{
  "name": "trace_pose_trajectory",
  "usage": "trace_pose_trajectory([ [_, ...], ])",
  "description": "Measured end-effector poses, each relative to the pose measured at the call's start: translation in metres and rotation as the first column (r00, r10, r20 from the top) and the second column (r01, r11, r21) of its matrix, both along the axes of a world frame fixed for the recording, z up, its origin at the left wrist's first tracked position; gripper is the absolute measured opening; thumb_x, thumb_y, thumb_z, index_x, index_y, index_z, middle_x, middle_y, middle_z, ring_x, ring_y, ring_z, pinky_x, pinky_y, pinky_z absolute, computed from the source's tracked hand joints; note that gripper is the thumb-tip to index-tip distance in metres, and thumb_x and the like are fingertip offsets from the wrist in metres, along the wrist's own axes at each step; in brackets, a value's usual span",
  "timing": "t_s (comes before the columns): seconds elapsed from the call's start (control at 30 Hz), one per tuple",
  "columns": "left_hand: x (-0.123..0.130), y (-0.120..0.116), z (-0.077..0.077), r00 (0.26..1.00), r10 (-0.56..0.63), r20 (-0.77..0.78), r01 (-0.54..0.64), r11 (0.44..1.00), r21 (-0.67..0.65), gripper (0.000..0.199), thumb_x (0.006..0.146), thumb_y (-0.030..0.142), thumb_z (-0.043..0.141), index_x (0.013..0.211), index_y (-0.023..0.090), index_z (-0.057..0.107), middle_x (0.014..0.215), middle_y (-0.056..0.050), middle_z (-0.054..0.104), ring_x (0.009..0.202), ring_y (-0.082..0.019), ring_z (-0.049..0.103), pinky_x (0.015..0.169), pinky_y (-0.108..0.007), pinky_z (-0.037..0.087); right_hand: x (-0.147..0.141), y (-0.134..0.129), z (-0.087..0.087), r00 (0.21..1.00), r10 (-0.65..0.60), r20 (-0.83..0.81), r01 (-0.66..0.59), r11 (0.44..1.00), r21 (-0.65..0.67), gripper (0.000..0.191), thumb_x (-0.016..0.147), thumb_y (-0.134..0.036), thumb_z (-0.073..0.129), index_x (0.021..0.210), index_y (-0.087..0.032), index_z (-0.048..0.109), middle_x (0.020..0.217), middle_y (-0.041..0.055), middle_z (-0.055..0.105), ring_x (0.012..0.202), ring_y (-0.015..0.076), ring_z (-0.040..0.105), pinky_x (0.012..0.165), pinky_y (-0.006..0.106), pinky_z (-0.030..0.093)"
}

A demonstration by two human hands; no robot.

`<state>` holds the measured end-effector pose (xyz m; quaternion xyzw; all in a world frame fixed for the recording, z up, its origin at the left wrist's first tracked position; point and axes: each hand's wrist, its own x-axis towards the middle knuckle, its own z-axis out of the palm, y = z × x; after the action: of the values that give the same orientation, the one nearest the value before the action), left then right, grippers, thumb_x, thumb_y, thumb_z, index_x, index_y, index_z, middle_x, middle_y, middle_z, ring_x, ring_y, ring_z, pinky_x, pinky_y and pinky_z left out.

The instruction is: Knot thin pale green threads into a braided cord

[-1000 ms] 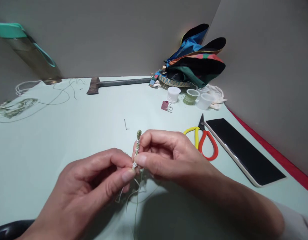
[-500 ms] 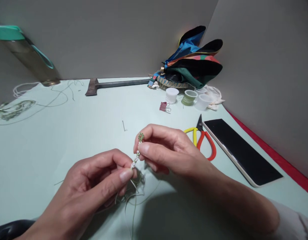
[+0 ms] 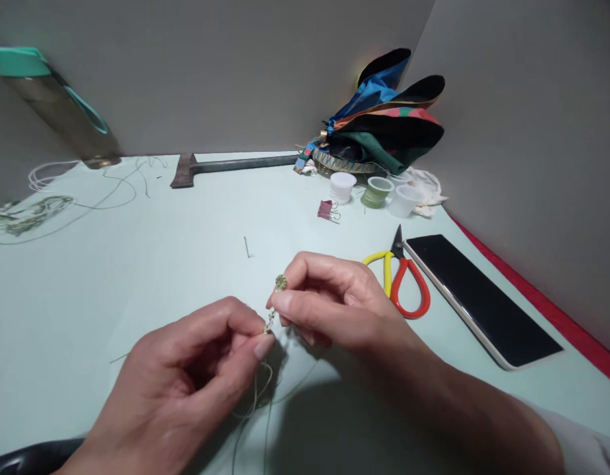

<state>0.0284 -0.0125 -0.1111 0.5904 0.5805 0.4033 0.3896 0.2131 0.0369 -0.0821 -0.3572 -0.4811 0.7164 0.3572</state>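
A small knotted cord braid [image 3: 270, 319] in green and white is stretched between my two hands. My left hand [image 3: 206, 359] pinches its lower part between thumb and index finger. Higher up, my right hand [image 3: 337, 300] grips it the same way, and a round green knotted end [image 3: 281, 282] pokes out above those fingertips. Loose green and pale cords [image 3: 265, 389] hang below my left fingers toward the table. Parts of the braid are hidden under both thumbs.
Yellow-and-red-handled scissors [image 3: 410, 290] and a phone [image 3: 483, 300] lie at right. Behind are thread spools [image 3: 342, 189], a binder clip [image 3: 325, 210], a colourful fabric bundle [image 3: 378, 125] and a hammer-like tool [image 3: 186, 170]. A bottle [image 3: 67, 112] and more cords [image 3: 32, 214] are at left.
My right hand and the green knotted end have lowered slightly. The left hand has shifted a little right, leaving less braid showing between the hands, and the hanging cords have swung.
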Motion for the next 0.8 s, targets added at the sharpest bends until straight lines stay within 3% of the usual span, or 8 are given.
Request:
trace_pose_trajectory([
  [0.23, 0.001, 0.006, 0.002, 0.974, -0.049, 0.221, 0.085, 0.984, -0.158, 0.023, 0.084, 0.053, 0.077, 0.077, 0.031, 0.079, 0.051, 0.004, 0.053, 0.043, -0.012, 0.035, 0.037, -0.020, 0.028, 0.005, 0.006, -0.005, 0.991, 0.106, -0.080, -0.109, 0.994, -0.032, 0.013, 0.086, -0.020, 0.071, 0.077, -0.019, 0.061, 0.072, -0.0049, 0.060, 0.057, 0.0059, 0.043, 0.054, 0.021, 0.034],
  [0.43, 0.009, 0.005, 0.015, 0.961, 0.088, 0.262, -0.007, 0.956, -0.294, 0.027, 0.073, 0.051, 0.085, 0.066, 0.027, 0.077, 0.049, 0.007, 0.044, 0.045, -0.009, 0.025, 0.037, -0.018, 0.022, 0.007, 0.005, 0.004, 0.986, 0.156, -0.061, -0.159, 0.986, -0.053, 0.013, 0.082, -0.010, 0.071, 0.078, -0.019, 0.062, 0.062, -0.0068, 0.056, 0.059, 0.0087, 0.043, 0.056, 0.021, 0.033],
  [0.57, 0.005, 0.003, 0.014, 0.947, 0.049, 0.319, 0.062, 0.943, -0.328, 0.034, 0.071, 0.063, 0.085, 0.075, 0.030, 0.078, 0.054, 0.005, 0.049, 0.049, -0.011, 0.034, 0.041, -0.018, 0.030, 0.005, 0.005, 0.005, 0.993, 0.110, -0.053, -0.113, 0.992, -0.063, 0.016, 0.079, -0.010, 0.074, 0.075, -0.019, 0.061, 0.061, -0.0076, 0.057, 0.057, 0.0076, 0.042, 0.053, 0.021, 0.031],
  [0.67, 0.004, 0.002, 0.016, 0.947, 0.101, 0.304, 0.026, 0.921, -0.388, 0.033, 0.069, 0.061, 0.087, 0.073, 0.030, 0.077, 0.058, 0.004, 0.054, 0.053, -0.011, 0.037, 0.046, -0.017, 0.032, 0.003, 0.005, 0.003, 0.996, 0.063, -0.056, -0.065, 0.997, -0.048, 0.017, 0.079, -0.011, 0.075, 0.074, -0.019, 0.061, 0.057, -0.0086, 0.054, 0.054, 0.0072, 0.041, 0.052, 0.021, 0.030],
  [0.8, 0.007, 0.001, 0.019, 0.953, 0.094, 0.287, 0.021, 0.928, -0.373, 0.030, 0.071, 0.057, 0.086, 0.069, 0.029, 0.077, 0.057, 0.004, 0.054, 0.054, -0.011, 0.038, 0.047, -0.018, 0.031, 0.003, 0.005, 0.003, 0.995, 0.075, -0.071, -0.079, 0.995, -0.064, 0.017, 0.079, -0.013, 0.075, 0.073, -0.019, 0.060, 0.056, -0.0090, 0.054, 0.053, 0.0065, 0.040, 0.051, 0.020, 0.030],
])
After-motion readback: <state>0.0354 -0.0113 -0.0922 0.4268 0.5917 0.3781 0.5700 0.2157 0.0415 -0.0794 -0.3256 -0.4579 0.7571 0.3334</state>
